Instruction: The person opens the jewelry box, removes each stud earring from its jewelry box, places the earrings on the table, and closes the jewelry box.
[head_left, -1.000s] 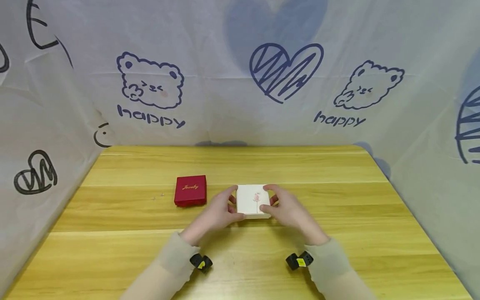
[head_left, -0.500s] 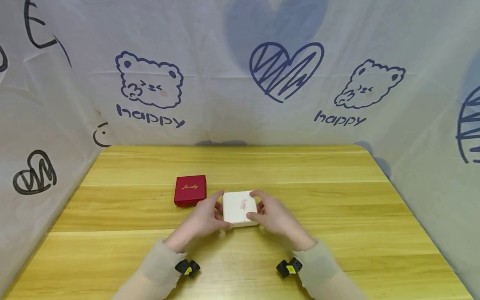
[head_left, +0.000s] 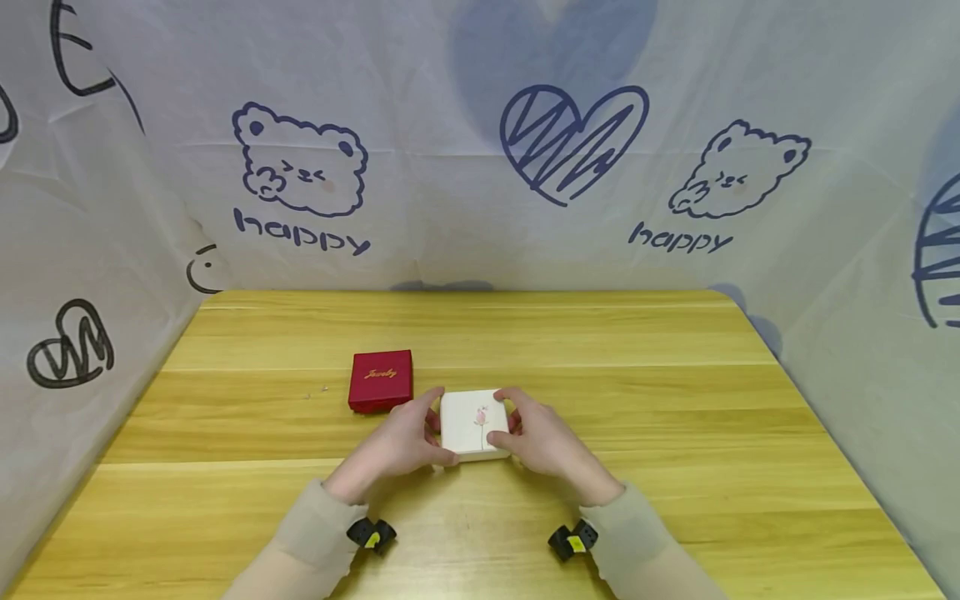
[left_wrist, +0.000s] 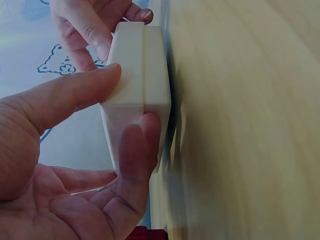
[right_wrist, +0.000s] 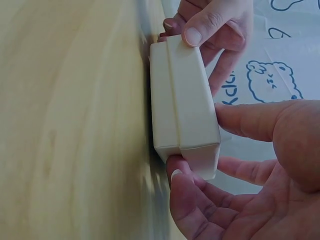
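Observation:
A small white lidded box (head_left: 459,423) with a pink flower drawn on its top lies between both hands near the middle of the table. My left hand (head_left: 401,437) grips its left side, the thumb at the near corner. On the opposite side my right hand (head_left: 546,440) pinches it, thumb on the top near the front edge. In the left wrist view the seam between lid and base of the white box (left_wrist: 132,65) is visible, and the lid is on. The right wrist view has the white box (right_wrist: 187,100) close above or on the tabletop; which, I cannot tell.
Left of the white box sits a closed dark red box (head_left: 381,385) with gold "Jewelry" lettering. Tiny specks (head_left: 325,388) lie on the wooden table (head_left: 637,375) farther left. Printed white cloth (head_left: 442,208) hangs behind the table and along its sides.
Both hands have carried the white box to the left and nearer to me, mostly in the first half second, then slightly more. The red box has stayed where it was.

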